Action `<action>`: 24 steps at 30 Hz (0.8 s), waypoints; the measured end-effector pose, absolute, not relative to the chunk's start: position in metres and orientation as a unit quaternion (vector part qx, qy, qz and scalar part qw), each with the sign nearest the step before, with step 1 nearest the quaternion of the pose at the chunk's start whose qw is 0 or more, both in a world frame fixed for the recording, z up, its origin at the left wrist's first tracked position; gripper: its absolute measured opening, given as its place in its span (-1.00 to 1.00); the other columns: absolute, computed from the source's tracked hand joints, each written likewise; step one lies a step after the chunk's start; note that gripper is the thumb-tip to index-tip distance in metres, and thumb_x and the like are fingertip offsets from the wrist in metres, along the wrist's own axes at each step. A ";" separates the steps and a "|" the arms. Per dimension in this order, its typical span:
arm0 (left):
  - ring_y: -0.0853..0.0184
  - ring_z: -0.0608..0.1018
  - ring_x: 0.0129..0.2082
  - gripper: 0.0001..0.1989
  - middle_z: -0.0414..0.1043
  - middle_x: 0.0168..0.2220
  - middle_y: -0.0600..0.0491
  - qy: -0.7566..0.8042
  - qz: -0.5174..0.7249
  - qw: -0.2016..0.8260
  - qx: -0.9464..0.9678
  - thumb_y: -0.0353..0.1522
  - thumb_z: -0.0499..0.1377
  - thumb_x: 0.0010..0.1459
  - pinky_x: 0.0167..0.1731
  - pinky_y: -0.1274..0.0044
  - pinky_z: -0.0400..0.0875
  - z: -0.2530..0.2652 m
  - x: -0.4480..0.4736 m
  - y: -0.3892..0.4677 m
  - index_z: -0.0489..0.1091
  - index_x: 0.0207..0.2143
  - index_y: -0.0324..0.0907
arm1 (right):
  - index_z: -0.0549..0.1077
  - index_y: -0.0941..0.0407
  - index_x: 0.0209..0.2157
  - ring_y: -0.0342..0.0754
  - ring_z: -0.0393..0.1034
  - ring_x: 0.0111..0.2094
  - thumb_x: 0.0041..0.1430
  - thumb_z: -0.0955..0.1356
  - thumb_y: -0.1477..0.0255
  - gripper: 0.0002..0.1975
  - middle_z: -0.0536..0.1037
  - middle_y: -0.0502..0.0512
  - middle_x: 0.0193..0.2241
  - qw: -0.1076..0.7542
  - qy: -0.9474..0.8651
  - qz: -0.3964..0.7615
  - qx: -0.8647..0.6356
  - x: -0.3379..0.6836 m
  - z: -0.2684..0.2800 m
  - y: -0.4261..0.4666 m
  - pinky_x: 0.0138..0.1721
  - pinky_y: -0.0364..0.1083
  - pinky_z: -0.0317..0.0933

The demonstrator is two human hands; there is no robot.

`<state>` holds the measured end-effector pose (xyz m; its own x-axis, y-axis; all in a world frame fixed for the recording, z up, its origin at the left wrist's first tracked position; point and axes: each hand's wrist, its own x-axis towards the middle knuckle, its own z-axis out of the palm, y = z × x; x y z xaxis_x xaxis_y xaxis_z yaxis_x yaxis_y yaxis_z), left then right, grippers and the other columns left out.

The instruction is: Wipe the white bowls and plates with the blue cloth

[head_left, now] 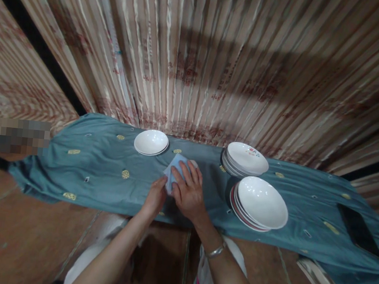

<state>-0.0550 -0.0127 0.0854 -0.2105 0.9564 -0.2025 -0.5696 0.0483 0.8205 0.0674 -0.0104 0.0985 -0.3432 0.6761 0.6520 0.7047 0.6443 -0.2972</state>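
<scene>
A light blue cloth is spread under my right hand, whose fingers press it down. Just past those fingers shows the pale rim of a white dish, otherwise covered by the cloth and my hands. My left hand grips at the near left edge, thumb on top; its other fingers are mostly hidden. Beyond my hands, to the left, lies a short stack of small white dishes. On the right are a stack of white plates with a flower print and, nearer me, a stack of deeper white bowls.
A green cloth with yellow pineapple prints covers the long narrow table. A black phone lies near its right end. Striped curtain hangs directly behind the table. Dark poles flank it, and the floor is brown tile.
</scene>
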 end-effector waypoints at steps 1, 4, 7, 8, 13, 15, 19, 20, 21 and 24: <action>0.34 0.48 -0.44 -0.78 0.50 -0.52 0.08 0.412 0.650 0.594 0.233 -0.25 0.35 -0.17 -0.31 0.52 0.36 0.085 -0.054 -0.012 0.49 -0.54 -0.22 | 0.29 0.06 0.20 0.12 -0.08 0.32 0.30 0.19 0.41 -0.56 0.24 0.16 0.25 0.399 -0.810 0.001 -0.429 0.071 0.098 -0.007 0.27 0.21 -0.11; 0.28 0.52 -0.37 -0.77 0.53 -0.49 0.04 0.393 0.649 0.606 0.239 -0.24 0.35 -0.18 -0.28 0.50 0.37 0.086 -0.051 -0.012 0.51 -0.51 -0.23 | 0.25 0.07 0.22 0.05 -0.04 0.32 0.31 0.15 0.39 -0.53 0.21 0.15 0.27 0.441 -0.770 0.096 -0.451 0.084 0.093 0.005 0.29 0.15 -0.08; 0.23 0.54 -0.34 -0.77 0.52 -0.52 0.04 0.410 0.651 0.603 0.213 -0.25 0.36 -0.19 -0.27 0.48 0.38 0.087 -0.051 -0.014 0.49 -0.54 -0.25 | 0.25 0.09 0.22 -0.02 0.07 0.28 0.30 0.13 0.36 -0.52 0.25 0.12 0.25 0.497 -0.699 0.229 -0.460 0.092 0.085 0.017 0.30 0.05 -0.06; 0.22 0.55 -0.33 -0.76 0.52 -0.52 0.03 0.414 0.650 0.603 0.205 -0.26 0.37 -0.20 -0.26 0.48 0.39 0.087 -0.051 -0.015 0.49 -0.54 -0.26 | 0.28 0.09 0.20 -0.03 0.12 0.26 0.29 0.13 0.34 -0.52 0.29 0.11 0.23 0.514 -0.667 0.274 -0.464 0.094 0.083 0.021 0.29 0.03 -0.04; 0.16 0.58 -0.25 -0.72 0.56 -0.47 -0.03 0.411 0.649 0.614 0.182 -0.26 0.40 -0.22 -0.19 0.44 0.42 0.091 -0.053 -0.019 0.52 -0.51 -0.30 | 0.47 0.09 0.01 -0.01 0.31 0.12 0.21 0.19 0.26 -0.57 0.52 0.06 0.02 0.564 -0.519 0.428 -0.479 0.092 0.074 0.030 0.21 -0.02 0.07; 0.13 0.58 -0.23 -0.70 0.57 -0.47 -0.05 0.411 0.646 0.621 0.168 -0.25 0.41 -0.23 -0.19 0.43 0.43 0.092 -0.053 -0.019 0.52 -0.50 -0.31 | 0.51 0.10 -0.06 0.00 0.37 0.05 0.17 0.21 0.25 -0.59 0.57 0.06 -0.08 0.571 -0.467 0.463 -0.491 0.090 0.070 0.031 0.15 -0.04 0.14; 0.10 0.59 -0.21 -0.64 0.58 -0.47 -0.06 0.415 0.645 0.623 0.155 -0.18 0.41 -0.24 -0.19 0.41 0.44 0.092 -0.053 -0.018 0.53 -0.47 -0.28 | 0.53 0.10 -0.16 0.00 0.44 -0.08 0.14 0.23 0.22 -0.62 0.61 0.05 -0.17 0.576 -0.367 0.517 -0.516 0.087 0.054 0.034 0.00 -0.06 0.27; 0.10 0.59 -0.21 -0.63 0.58 -0.47 -0.06 0.416 0.644 0.623 0.156 -0.16 0.41 -0.24 -0.20 0.41 0.44 0.092 -0.053 -0.018 0.53 -0.46 -0.28 | 0.53 0.09 -0.17 0.00 0.44 -0.08 0.13 0.24 0.22 -0.64 0.61 0.05 -0.17 0.580 -0.350 0.525 -0.516 0.086 0.050 0.034 -0.02 -0.06 0.28; 0.10 0.59 -0.22 -0.62 0.58 -0.46 -0.07 0.418 0.642 0.622 0.159 -0.15 0.41 -0.24 -0.20 0.41 0.44 0.092 -0.053 -0.018 0.53 -0.46 -0.28 | 0.53 0.09 -0.19 0.00 0.44 -0.07 0.13 0.25 0.22 -0.65 0.61 0.04 -0.18 0.585 -0.336 0.530 -0.514 0.086 0.048 0.035 -0.02 -0.07 0.28; 0.18 0.58 -0.30 -0.59 0.57 -0.46 -0.05 0.421 0.638 0.619 0.179 -0.14 0.43 -0.27 -0.27 0.47 0.42 0.096 -0.054 -0.020 0.53 -0.45 -0.29 | 0.53 0.11 -0.24 -0.01 0.43 -0.06 0.10 0.25 0.25 -0.68 0.62 0.03 -0.22 0.603 -0.314 0.533 -0.504 0.084 0.045 0.035 -0.01 -0.07 0.28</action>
<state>-0.0538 -0.0196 0.0957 -0.1691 0.9412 -0.2925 -0.6400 0.1209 0.7588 0.0842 0.0349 0.0450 0.2356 0.9588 -0.1587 -0.3253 -0.0761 -0.9425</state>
